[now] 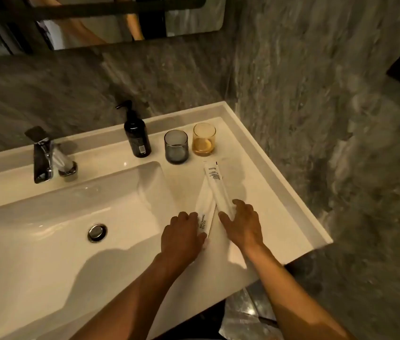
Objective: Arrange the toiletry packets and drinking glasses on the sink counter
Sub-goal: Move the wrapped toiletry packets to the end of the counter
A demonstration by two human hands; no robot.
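Two long white toiletry packets lie crossed on the white counter point(262, 182) right of the basin. The left packet point(204, 204) reads "BRUSHING TEETH"; my left hand point(181, 236) rests on its near end, fingers curled over it. The right packet point(215, 182) lies on top and points toward the glasses; my right hand point(243, 224) presses its near end with spread fingers. Behind them stand a grey glass point(176, 147) and an amber glass point(204, 139), upright and side by side.
A black pump bottle point(136, 136) stands left of the glasses. A chrome tap point(47, 155) sits behind the basin point(71, 229), whose drain point(97, 232) is left of my hands. Grey stone walls close the back and right; the counter's raised rim point(299, 192) runs along the right.
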